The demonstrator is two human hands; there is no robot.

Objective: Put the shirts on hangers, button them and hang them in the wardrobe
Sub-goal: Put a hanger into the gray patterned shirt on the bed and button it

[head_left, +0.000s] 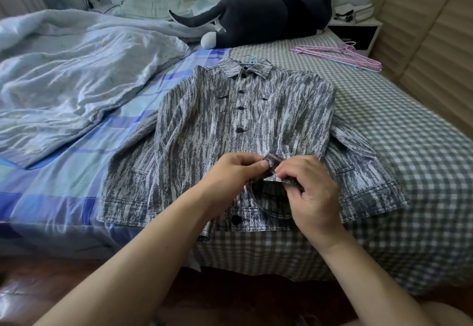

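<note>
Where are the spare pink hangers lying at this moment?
In the head view, the pink hangers lie far right on the checked sheet, beyond the shirt, near the nightstand.

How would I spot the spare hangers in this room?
Start at the bed and follow its grey checked side toward the louvred wardrobe doors. Near that far edge lies a loose bundle of thin hangers, the only pink and pale blue things there.

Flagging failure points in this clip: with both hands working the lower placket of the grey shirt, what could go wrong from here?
1. The left hand and right hand cover the button, so it may miss its hole or get skipped.
2. The grey shirt overhangs the bed edge; a tug could slide it off.
3. The bottom button looks undone and could be forgotten.
</note>
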